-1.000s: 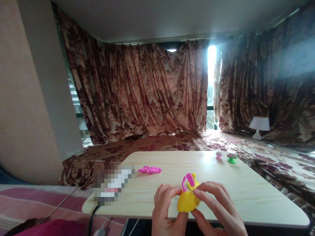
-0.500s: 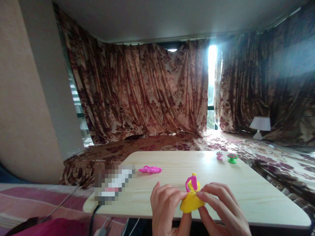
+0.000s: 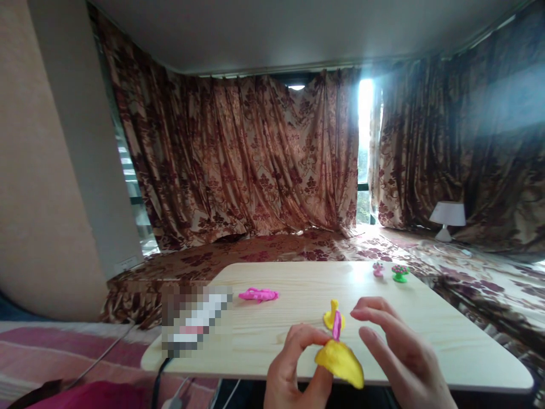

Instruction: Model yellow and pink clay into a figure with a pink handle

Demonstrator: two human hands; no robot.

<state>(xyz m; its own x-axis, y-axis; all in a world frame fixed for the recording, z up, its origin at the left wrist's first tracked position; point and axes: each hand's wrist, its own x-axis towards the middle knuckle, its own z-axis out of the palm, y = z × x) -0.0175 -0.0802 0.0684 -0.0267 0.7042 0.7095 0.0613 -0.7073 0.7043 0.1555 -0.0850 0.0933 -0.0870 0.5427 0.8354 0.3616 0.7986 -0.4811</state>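
A yellow clay figure [image 3: 338, 359] with a pink clay strip [image 3: 336, 325] on its narrow top is held above the near edge of the light wooden table [image 3: 447, 335]. My left hand [image 3: 293, 369] pinches the figure at its waist between thumb and fingers. Beside it on the right, my right hand [image 3: 400, 355] has its fingers curled loosely and apart, not touching the clay.
A pink clay piece [image 3: 258, 294] lies on the table's left part. Two small clay flowers, pink [image 3: 378, 268] and green [image 3: 400, 273], stand at the far right. A blurred-out object [image 3: 196, 318] lies at the left edge. A white lamp [image 3: 447, 217] sits on the patterned bedding behind.
My right hand has let go of the yellow figure and moved off to the right. The figure has turned, so the pink strip now shows edge-on.
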